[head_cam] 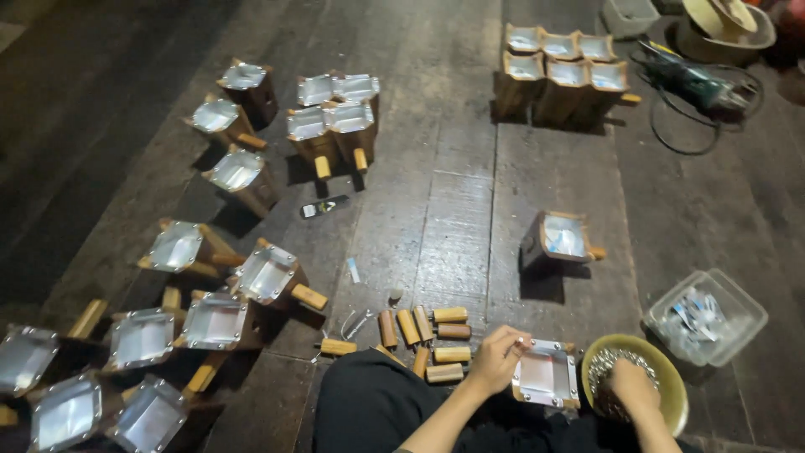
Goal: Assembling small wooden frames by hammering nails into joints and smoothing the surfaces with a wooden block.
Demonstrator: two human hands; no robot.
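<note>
Dark wooden floorboards (453, 210) carry rows of metal-lined wooden boxes. One metal-lined box (546, 374) sits before the seated person, whose left hand (496, 359) pinches a small fastener at its upper left corner, grip nearly closed. Just beside it, the right hand (633, 387) dips into a yellow bowl (671, 390) of metal pieces; how far that grip is open cannot be told. Short wooden handles (432, 331) lie left.

A small craft workshop, set up right on a dark plank floor (453, 210). Ahead of the left hand (496, 359), rows of wooden boxes (560, 75) with metal-lined tops stand in batches, more crowding far off to its left. Loose wooden handles (436, 335) lie just beside it. Beyond the right hand (631, 384), a power tool (696, 84) with coiled cable, and a clear tub (706, 317) of parts.
</note>
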